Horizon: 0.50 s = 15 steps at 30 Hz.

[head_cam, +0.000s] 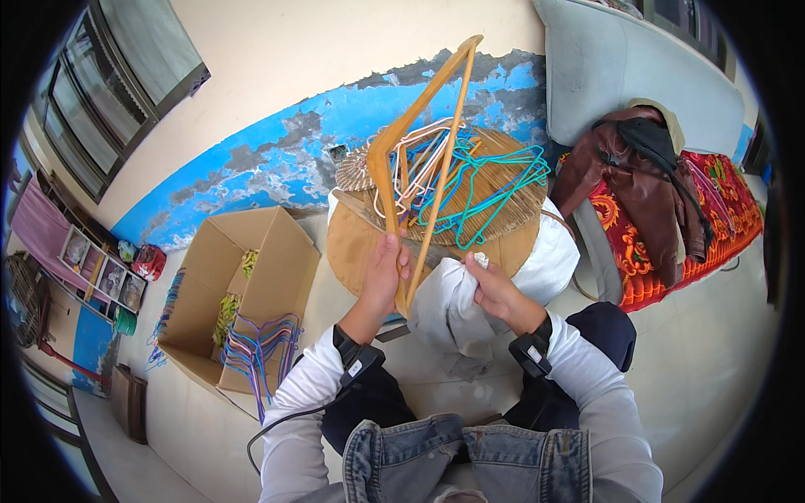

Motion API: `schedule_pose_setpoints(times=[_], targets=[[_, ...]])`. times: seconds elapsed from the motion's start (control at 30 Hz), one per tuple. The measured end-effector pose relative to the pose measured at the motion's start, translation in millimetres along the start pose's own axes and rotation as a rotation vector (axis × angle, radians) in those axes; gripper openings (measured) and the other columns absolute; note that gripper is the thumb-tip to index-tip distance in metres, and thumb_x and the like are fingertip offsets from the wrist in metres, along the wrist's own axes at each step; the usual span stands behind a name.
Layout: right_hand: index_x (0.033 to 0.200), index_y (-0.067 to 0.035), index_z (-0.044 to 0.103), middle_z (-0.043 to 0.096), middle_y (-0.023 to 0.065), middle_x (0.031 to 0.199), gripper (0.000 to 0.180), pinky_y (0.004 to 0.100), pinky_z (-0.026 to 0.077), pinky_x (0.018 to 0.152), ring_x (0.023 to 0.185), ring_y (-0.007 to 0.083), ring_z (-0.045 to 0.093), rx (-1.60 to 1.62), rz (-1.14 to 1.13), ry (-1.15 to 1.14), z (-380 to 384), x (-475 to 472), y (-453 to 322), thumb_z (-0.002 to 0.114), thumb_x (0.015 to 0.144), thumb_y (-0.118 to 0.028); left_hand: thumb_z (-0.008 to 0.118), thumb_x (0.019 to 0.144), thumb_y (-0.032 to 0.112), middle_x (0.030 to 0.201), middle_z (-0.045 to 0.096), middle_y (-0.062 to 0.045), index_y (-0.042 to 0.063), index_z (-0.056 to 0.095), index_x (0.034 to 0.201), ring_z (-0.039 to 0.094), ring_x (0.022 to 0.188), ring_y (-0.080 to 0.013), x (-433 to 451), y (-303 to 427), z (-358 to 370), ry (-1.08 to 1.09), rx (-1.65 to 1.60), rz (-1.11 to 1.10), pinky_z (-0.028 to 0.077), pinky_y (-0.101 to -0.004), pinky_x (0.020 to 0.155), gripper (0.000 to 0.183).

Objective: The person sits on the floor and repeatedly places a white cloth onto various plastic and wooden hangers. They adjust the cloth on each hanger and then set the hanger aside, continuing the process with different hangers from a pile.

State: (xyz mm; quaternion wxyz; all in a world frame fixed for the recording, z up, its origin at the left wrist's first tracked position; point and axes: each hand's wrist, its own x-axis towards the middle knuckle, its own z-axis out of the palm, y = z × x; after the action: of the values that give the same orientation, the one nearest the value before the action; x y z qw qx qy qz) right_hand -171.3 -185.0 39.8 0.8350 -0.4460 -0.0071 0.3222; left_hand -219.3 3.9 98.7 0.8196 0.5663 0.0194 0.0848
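Note:
My left hand [380,267] grips a wooden clothes hanger [385,163] near one end of its curved shoulder, and the hanger stands raised in front of me. A thin wooden bar [440,188] runs along its right side. In my right hand [500,289] is a white cloth [449,302], pinched near its top, with the rest hanging down greyish and crumpled. Beyond both hands, a pile of teal, blue and white hangers [484,188] lies on a round woven lid [503,141]. Part of that pile is hidden behind the wooden hanger.
At left stands an open cardboard box [251,251] with several blue and purple hangers [261,346] hooked over its edge. A brown leather jacket [638,182] lies on a red patterned cloth [729,201] at right. The peeling blue wall [270,151] rises behind.

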Motion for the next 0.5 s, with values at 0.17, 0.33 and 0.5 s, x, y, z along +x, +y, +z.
schedule_pose_setpoints(times=[0.17, 0.33, 0.5], targets=[[0.125, -0.003, 0.039, 0.047, 0.0089, 0.125, 0.057, 0.0335, 0.033, 0.101, 0.116, 0.0199, 0.046, 0.347, 0.029, -0.458, 22.4, -29.2, 15.6, 0.024, 0.094, -0.048, 0.033, 0.098, 0.031, 0.063, 0.038, 0.002, 0.009, 0.041, 0.100, 0.039, 0.053, -0.0077, -11.5, -43.4, 8.6, 0.105, 0.024, 0.051, 0.034, -0.0201, 0.052, 0.024], [0.130, -0.003, 0.036, 0.047, 0.0060, 0.124, 0.045, 0.0292, 0.036, 0.097, 0.114, 0.0141, 0.045, 0.060, -0.026, -0.453, 27.0, -27.0, 34.5, 0.041, 0.095, -0.030, 0.034, 0.098, 0.028, 0.064, 0.039, 0.001, 0.008, 0.041, 0.099, 0.039, 0.053, -0.0077, 2.8, -44.2, -3.4, 0.256, -0.109, 0.104, 0.035, -0.0207, 0.050, 0.020], [0.111, -0.006, 0.049, 0.054, -0.0027, 0.083, 0.021, 0.0208, 0.041, 0.061, 0.071, 0.0053, 0.049, -0.372, 0.001, -0.212, 22.5, -23.0, 69.6, 0.049, 0.092, -0.013, 0.035, 0.098, 0.025, 0.065, 0.040, 0.001, 0.007, 0.040, 0.102, 0.039, 0.055, -0.0067, -6.2, -59.4, 10.8, 0.172, 0.125, 0.168, 0.035, -0.0207, 0.048, 0.019]])
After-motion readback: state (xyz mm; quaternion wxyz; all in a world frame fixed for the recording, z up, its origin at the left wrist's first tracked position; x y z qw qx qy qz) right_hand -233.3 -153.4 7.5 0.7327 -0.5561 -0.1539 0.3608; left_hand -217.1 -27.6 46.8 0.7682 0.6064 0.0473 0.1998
